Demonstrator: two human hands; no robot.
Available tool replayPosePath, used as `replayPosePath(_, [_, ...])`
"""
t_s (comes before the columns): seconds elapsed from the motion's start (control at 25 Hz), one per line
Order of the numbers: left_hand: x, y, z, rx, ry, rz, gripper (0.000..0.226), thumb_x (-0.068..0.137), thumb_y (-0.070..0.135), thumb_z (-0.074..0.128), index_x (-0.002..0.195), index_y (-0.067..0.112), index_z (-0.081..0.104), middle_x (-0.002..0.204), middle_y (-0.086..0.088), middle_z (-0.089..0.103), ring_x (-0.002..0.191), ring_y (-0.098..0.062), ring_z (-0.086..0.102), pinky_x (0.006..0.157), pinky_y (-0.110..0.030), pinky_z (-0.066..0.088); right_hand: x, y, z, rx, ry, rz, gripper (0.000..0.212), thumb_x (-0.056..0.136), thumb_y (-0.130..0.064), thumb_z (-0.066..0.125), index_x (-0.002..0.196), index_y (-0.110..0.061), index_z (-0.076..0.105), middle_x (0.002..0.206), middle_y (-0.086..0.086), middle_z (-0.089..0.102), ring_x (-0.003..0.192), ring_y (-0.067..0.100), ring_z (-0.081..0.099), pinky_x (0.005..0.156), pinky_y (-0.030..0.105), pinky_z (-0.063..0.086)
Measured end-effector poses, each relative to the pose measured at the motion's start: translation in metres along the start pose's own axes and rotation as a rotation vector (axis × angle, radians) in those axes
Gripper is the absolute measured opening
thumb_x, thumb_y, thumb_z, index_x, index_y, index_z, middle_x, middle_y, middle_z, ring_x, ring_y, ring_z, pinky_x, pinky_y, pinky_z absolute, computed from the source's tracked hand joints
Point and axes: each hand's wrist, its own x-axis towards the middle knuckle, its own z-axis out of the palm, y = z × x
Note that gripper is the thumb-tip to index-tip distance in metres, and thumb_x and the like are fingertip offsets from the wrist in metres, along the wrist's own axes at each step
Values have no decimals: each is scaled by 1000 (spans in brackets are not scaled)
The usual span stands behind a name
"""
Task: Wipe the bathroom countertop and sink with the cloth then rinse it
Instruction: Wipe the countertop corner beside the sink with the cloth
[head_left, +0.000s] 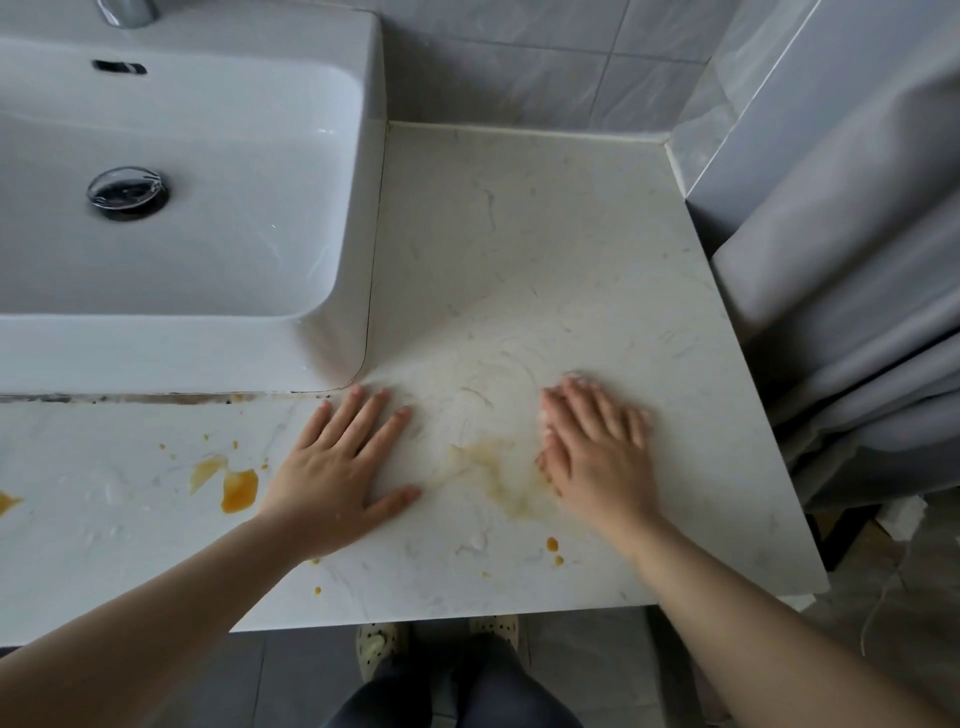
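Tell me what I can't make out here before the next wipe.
Head view:
Cloth: not clearly seen; the blurred right hand may cover it.
Tap: cut off by the top edge.
Sink: left part beyond the left edge.
Far-left stain: cut by the left edge.

Pale marble top, orange mess, grey all round.

Countertop (545, 234): off-white w/ faint grey veins. Blotches (240, 490) on front left bright orange-yellow; smear (498, 473) nr the middle a washed-out tan-yellow. Sink (371, 156) plain glossy white, drain (128, 193) chrome. Seam (156, 397) under sink front has dark specks & brownish tint. Wall tiles (519, 62) grey, cloudy marbling. Curtain (857, 260) plain grey. Slippers (379, 644) cream w/ dark dots; trousers (457, 696) dark blue-grey.
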Motion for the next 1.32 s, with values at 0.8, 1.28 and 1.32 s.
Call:
replayPosePath(0.8, [-3, 1, -2, 29, -26, 19, 83, 82, 69, 28, 142, 11, 32, 148, -12, 34, 139, -26, 20, 109, -49, 11, 18, -40, 3, 299, 221, -266, 36, 95, -28, 40, 108, -13, 70, 116, 3, 69, 105, 21, 66, 88, 36, 49])
replayPosePath(1.28, [-2, 2, -5, 22, -28, 28, 83, 81, 69, 29, 142, 13, 34, 148, -11, 34, 140, -27, 20, 108, -49, 12, -36, -22, -35, 203, -316, 339, 90, 68, -76, -26, 147, -45, 3, 157, -10, -10, 146, 19, -5, 111, 58, -2])
replayPosePath(1.32, [-2, 2, -5, 13, -35, 28, 83, 81, 69, 29, 142, 13, 34, 147, -12, 34, 139, -28, 22, 109, -49, 11, -31, -38, -34, 194, -329, 316, 93, 60, -76, -34, 145, -45, -10, 155, -9, -19, 145, 20, -11, 111, 57, -6])
